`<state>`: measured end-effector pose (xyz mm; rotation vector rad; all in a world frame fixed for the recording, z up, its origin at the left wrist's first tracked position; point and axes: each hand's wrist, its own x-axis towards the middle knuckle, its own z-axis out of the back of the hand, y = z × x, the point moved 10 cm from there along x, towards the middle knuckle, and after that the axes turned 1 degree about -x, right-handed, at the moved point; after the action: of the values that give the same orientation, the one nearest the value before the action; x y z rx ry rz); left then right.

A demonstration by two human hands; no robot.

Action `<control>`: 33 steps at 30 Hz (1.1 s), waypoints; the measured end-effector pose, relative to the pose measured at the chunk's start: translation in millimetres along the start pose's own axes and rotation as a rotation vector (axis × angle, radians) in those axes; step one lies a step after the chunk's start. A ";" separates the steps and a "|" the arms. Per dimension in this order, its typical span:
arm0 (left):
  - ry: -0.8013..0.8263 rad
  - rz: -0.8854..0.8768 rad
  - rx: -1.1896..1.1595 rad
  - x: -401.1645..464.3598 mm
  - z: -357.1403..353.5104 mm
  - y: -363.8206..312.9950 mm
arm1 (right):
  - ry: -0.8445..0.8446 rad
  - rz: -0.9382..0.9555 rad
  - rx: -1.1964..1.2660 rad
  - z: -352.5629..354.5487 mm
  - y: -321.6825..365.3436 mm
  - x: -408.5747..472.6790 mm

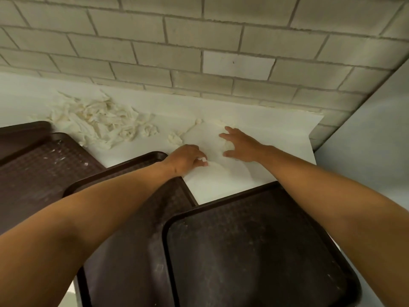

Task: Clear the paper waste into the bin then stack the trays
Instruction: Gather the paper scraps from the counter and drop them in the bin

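Head view shows a white surface [137,156] against a pale brick wall [199,41], where the right hand [240,145] rests spread on a paper sheet [254,134] whose long axis runs along the wall, the left hand [188,159] pinches paper scraps [202,159], and shredded paper [99,120] lies beyond three brown trays [254,251].

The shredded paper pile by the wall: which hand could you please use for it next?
Probably left: the left hand lies nearer the shredded paper pile, though it already pinches a scrap; the right hand rests farther away.
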<state>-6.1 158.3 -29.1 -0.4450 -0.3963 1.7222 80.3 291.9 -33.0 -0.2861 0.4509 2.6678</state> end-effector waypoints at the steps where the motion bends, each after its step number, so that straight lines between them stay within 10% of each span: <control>1: -0.022 0.001 -0.016 -2.7 5.4 0.7 | 0.029 -0.003 -0.014 -6.5 1.3 2.0; 15: -0.221 0.238 -0.304 -36.8 32.6 14.9 | -0.121 -0.107 0.022 -38.4 5.4 -53.2; 33: -0.262 0.083 -0.425 -105.3 71.7 -69.6 | -0.452 -0.139 0.964 57.3 16.1 -185.1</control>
<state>35.5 66.7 75.5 -0.5465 -0.9548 1.7829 230.9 230.4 73.4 0.5332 1.3840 1.9870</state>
